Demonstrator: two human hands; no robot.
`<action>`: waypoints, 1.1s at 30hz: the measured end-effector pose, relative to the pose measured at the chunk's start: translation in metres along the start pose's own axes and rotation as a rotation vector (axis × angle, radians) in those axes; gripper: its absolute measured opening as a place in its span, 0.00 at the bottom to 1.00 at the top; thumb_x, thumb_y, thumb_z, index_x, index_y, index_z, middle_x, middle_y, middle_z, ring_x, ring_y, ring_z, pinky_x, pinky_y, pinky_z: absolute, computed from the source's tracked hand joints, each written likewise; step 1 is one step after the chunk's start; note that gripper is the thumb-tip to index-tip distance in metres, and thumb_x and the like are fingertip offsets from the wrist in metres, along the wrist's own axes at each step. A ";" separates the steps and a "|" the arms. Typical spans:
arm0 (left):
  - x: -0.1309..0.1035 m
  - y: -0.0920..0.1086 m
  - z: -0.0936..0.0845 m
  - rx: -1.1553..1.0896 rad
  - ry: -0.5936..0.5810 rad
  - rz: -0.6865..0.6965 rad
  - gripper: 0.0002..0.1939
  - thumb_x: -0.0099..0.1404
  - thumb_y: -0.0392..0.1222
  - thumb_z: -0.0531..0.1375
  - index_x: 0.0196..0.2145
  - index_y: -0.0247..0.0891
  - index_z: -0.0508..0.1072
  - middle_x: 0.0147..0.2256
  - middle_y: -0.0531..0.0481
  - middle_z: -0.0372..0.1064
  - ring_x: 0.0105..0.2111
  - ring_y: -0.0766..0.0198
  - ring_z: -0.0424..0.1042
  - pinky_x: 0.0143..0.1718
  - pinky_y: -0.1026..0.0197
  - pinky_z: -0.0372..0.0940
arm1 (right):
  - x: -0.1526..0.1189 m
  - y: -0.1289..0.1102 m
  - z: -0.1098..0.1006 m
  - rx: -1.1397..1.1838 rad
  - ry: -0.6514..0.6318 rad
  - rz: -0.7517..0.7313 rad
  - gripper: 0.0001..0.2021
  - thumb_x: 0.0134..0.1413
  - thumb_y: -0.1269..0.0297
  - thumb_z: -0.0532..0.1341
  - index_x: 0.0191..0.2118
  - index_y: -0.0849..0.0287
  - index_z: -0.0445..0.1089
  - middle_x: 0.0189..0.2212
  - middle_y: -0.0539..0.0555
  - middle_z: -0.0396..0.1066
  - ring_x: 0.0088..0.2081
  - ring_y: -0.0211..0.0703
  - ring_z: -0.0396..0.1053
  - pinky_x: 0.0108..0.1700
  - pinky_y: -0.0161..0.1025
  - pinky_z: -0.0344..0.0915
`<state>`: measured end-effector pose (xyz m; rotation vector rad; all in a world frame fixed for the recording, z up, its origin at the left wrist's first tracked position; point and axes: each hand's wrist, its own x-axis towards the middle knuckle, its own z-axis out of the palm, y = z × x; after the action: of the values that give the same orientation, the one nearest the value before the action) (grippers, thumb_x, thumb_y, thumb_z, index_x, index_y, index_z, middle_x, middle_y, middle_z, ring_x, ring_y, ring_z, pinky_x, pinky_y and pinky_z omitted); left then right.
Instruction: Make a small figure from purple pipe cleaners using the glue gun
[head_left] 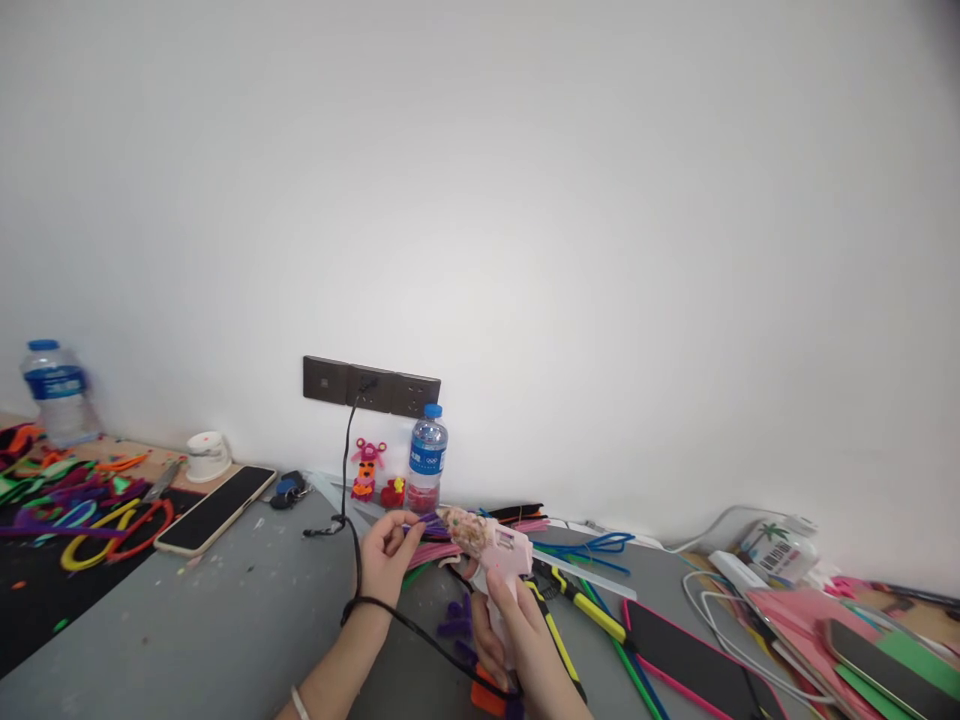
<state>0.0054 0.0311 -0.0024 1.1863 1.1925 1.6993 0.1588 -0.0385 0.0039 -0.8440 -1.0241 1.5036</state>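
My right hand [504,620] is wrapped round the grip of a pale pink hot glue gun [508,548]. The gun's nozzle end is crusted with lumpy residue and points left, toward my left hand [390,550]. Between the thumb and fingers of that hand is a thin purple pipe cleaner [433,522], close to the nozzle. A black power cord [420,637] loops over my left wrist and runs to the gun's grip. Purple fuzzy pieces [456,622] lie below the gun, and an orange piece [487,694] is partly hidden by my right hand.
A wall socket strip [371,387] holds the cord's plug. Against the wall stand a water bottle [428,455] and a small pink-orange figure [366,468]. Phones [217,510], scissors [120,535], yellow-black pliers [589,607] and a pink-edged phone [694,660] lie around.
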 end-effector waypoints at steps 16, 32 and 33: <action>-0.002 0.012 0.001 0.011 -0.040 0.022 0.18 0.46 0.55 0.66 0.22 0.35 0.73 0.15 0.63 0.42 0.16 0.72 0.47 0.19 0.69 0.49 | -0.001 0.000 0.001 -0.029 0.010 0.082 0.27 0.45 0.36 0.61 0.35 0.57 0.61 0.08 0.36 0.52 0.06 0.26 0.42 0.09 0.25 0.41; -0.004 0.011 0.002 0.002 -0.058 -0.001 0.18 0.46 0.54 0.66 0.22 0.35 0.73 0.15 0.63 0.43 0.16 0.72 0.48 0.20 0.69 0.48 | 0.000 0.003 -0.001 -0.013 0.020 0.071 0.24 0.47 0.38 0.61 0.33 0.57 0.62 0.08 0.36 0.52 0.07 0.26 0.41 0.08 0.25 0.41; -0.004 0.011 0.002 0.002 -0.058 0.000 0.18 0.46 0.54 0.66 0.22 0.34 0.73 0.15 0.63 0.43 0.16 0.72 0.48 0.20 0.69 0.48 | -0.001 0.002 0.000 -0.012 0.020 0.072 0.24 0.47 0.38 0.61 0.33 0.57 0.62 0.08 0.36 0.52 0.07 0.26 0.41 0.08 0.25 0.41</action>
<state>0.0084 0.0248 0.0070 1.2280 1.1591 1.6532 0.1584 -0.0393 0.0014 -0.9116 -0.9981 1.5477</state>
